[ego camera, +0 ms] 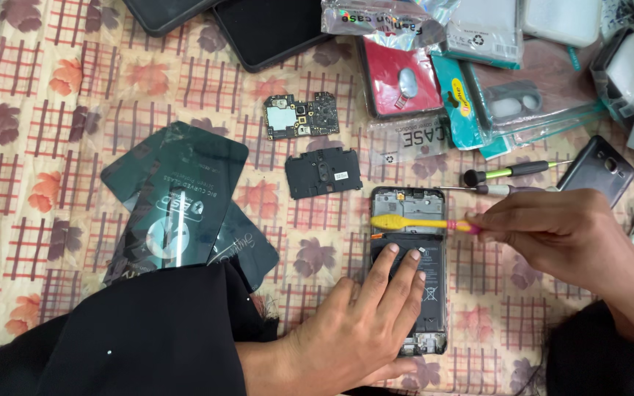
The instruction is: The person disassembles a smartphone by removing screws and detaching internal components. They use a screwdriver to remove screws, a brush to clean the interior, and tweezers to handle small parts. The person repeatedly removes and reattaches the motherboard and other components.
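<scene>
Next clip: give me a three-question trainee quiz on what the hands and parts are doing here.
1. True or false: the left hand rests flat on the opened phone.
2. What does the right hand hold? A) screwdriver B) yellow toothbrush C) tweezers
3. Which lies nearer the opened phone: the circuit board or the black inner cover?

Key
1. True; its fingers lie on the battery.
2. B; the yellow toothbrush lies across the phone's upper part.
3. The black inner cover.

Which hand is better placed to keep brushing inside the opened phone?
Right. The right hand already grips the yellow toothbrush, its head lying across the opened phone. The left hand lies flat on the battery, bracing it.
</scene>
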